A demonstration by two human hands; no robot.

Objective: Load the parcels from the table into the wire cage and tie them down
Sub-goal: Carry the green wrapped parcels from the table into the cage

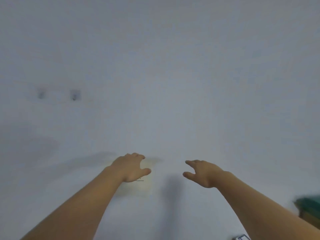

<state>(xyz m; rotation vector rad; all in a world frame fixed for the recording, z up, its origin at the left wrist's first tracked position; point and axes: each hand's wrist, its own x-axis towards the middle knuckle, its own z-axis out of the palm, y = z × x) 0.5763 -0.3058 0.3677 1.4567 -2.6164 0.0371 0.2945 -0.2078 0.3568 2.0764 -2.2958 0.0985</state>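
Both of our hands reach forward with nothing in them, the left hand (132,168) and right hand (201,173) spread with fingers loosely apart as if ready to take a box from either side, in front of a blank white wall (159,66). No parcels, desk or wire cage show; a faint yellowish patch (145,186) behind the left hand and a dark green shape (309,203) cut off at the right edge are too blurred to identify.

Two bare forearms, no sleeves, ending in bare hands: left hand (130,168), right hand (201,173)
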